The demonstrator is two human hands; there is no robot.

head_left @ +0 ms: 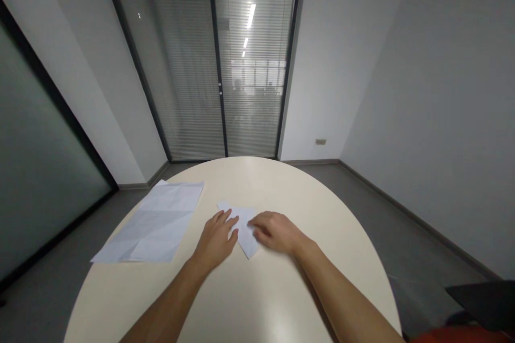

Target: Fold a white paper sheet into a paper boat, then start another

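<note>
A small folded piece of white paper (247,241) lies on the round table in front of me, one pointed end turned towards me. My left hand (217,237) rests on its left side, fingers spread and the thumb apart from them. At the paper's right edge is my right hand (276,231), its fingers curled and bunched together with the index fingertip and thumb on the paper. Part of the paper's outline is hidden under both hands.
Larger creased white sheets (156,222) lie at the table's left, reaching over its edge. The cream round table (241,300) stands before a glass partition with blinds (189,91). A dark object with something red (458,335) shows at the lower right.
</note>
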